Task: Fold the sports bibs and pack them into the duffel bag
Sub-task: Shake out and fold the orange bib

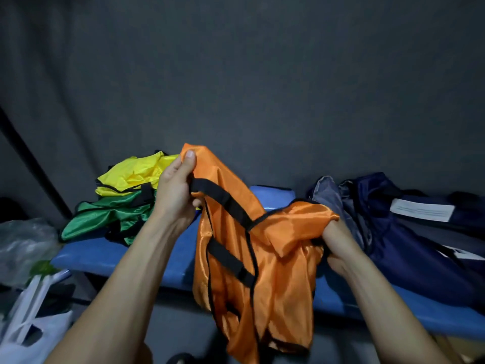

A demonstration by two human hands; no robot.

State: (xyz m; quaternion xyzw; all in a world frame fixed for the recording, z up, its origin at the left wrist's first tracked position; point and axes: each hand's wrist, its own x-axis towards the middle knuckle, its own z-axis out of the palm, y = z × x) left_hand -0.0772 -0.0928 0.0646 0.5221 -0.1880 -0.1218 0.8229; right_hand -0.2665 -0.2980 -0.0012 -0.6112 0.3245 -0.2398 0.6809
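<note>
Up at about eleven o'clock from the middle of the view, the left hand (pixel 174 190) pinches the top corner of an orange sports bib (pixel 236 258), thumb pressed on the fabric's near face and fingers curled behind it. Toward three o'clock from it, the right hand (pixel 338 248) grips the bib's other shoulder, its fingers closed round a bunched fold of the shiny cloth so that most of them are hidden. Between the two hands the bib hangs in the air in front of the bench, sagging and crumpled, its lower hem dropping toward six o'clock. Two black elastic straps (pixel 223 203) cross its left side, and black piping edges its openings.

Behind the bib runs a blue padded bench (pixel 110 256). At ten o'clock from the left hand, a yellow bib (pixel 131 174) lies loosely on top of a green bib (pixel 105 216), both unfolded in a heap on the bench. At three o'clock, just beyond the right hand, a navy duffel bag (pixel 409 245) rests on the bench with its mouth gaping open toward the hands and a white label (pixel 422 210) on its side. Down at eight o'clock, off the bench's left end, sit a clear plastic bag (pixel 23 245) and a white plastic bag (pixel 29 324). A dark grey cloth backdrop (pixel 262 74) fills the upper view.
</note>
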